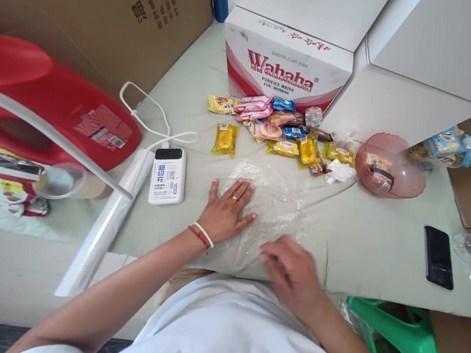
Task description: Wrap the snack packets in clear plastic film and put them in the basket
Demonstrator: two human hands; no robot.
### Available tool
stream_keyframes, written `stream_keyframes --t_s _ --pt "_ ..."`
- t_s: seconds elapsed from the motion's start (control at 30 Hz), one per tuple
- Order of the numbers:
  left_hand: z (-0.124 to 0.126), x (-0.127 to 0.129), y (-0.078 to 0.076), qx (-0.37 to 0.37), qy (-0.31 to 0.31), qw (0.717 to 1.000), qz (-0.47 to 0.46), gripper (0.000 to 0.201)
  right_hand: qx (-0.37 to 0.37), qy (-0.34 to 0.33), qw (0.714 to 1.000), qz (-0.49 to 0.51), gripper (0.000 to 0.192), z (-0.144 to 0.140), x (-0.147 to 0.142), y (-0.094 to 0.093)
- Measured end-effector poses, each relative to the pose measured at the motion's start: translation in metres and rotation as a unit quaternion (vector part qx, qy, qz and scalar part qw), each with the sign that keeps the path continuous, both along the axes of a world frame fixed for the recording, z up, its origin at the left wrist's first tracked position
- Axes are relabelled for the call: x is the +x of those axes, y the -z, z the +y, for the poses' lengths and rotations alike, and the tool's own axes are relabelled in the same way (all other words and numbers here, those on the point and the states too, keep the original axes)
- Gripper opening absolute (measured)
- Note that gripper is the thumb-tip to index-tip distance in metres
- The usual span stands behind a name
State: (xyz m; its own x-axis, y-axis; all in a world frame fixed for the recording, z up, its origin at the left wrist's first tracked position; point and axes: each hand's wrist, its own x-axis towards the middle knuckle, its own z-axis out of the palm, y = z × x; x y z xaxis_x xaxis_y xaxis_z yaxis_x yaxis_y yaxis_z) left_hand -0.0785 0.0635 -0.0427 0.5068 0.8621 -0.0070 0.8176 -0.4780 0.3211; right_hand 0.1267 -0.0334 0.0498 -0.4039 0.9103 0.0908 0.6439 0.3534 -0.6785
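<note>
**A:** Fig. 1, head view. What did each hand do with the clear plastic bag (273, 204)?

**B:** The left hand (227, 213) lay flat and released, fingers spread, palm pressing the bag's left part onto the pale green table cover (366, 240). The right hand (292, 271) rested on the bag's near edge, blurred; whether it pinched the film or only touched it could not be told. The bag lay directly under and between the two hands, reaching forward of them.

**A:** How would the bag likely handle?

**B:** Judged from its wrinkles and transparency: very light, limp, thin, probably slippery and prone to cling to itself. A sensible hold would be at a free edge or at the mouth, pinched between fingertips, with the other palm anchoring it.

**A:** And the surroundings?

**B:** Beyond the fingertips of both hands lay a scatter of wrapped snacks (285, 131), and behind them a Wahaha carton (282, 67). Just left of the left hand sat a white power bank (168, 176) with its cable, then a roll of clear film (108, 223). Forward and right of the right hand stood a pink plastic bowl (388, 165); further right, a black phone (438, 256). Cardboard boxes crowded the room's edges; a green stool (404, 343) stood below the right forearm.
</note>
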Motion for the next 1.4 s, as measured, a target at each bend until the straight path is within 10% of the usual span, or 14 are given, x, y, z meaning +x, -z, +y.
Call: stream_keyframes --t_s 0.1,0.27,0.4,0.63,0.83,1.03,1.17,1.27,1.4 --pt "-0.002 -0.001 -0.001 0.005 0.003 1.0 0.006 0.073 0.086 0.078 0.988 -0.099 0.041 0.001 0.039 0.013" --pt "-0.007 -0.01 -0.001 0.018 -0.001 1.0 0.014 0.071 -0.037 -0.002 0.977 -0.208 0.057 -0.04 0.099 0.054" --pt "-0.012 -0.018 0.0 0.019 -0.003 1.0 0.016 0.075 -0.121 -0.004 0.985 -0.125 0.042 -0.039 0.133 0.042" --pt "-0.012 -0.02 0.001 0.031 0.0 0.999 0.024 0.075 0.017 0.302 0.934 -0.19 0.05 0.138 0.115 0.015" --pt "-0.013 -0.021 0.003 0.04 0.005 0.999 0.025 0.081 0.054 0.251 0.907 -0.334 0.067 0.227 0.072 0.034" --pt "-0.013 -0.02 0.004 0.035 0.002 0.999 0.027 0.084 0.155 0.266 0.903 -0.301 0.056 0.186 0.09 0.001" --pt "-0.012 -0.019 0.003 0.034 0.004 0.999 0.023 0.089 0.175 0.06 0.969 -0.161 0.062 0.126 0.066 -0.015" --pt "-0.013 -0.02 0.003 0.038 0.007 0.999 0.015 0.089 0.098 -0.065 0.985 -0.127 0.061 0.089 0.049 0.011" --pt "-0.015 -0.024 0.005 0.049 0.014 0.999 0.009 0.082 0.04 0.052 0.982 -0.174 0.059 0.062 0.079 0.057"
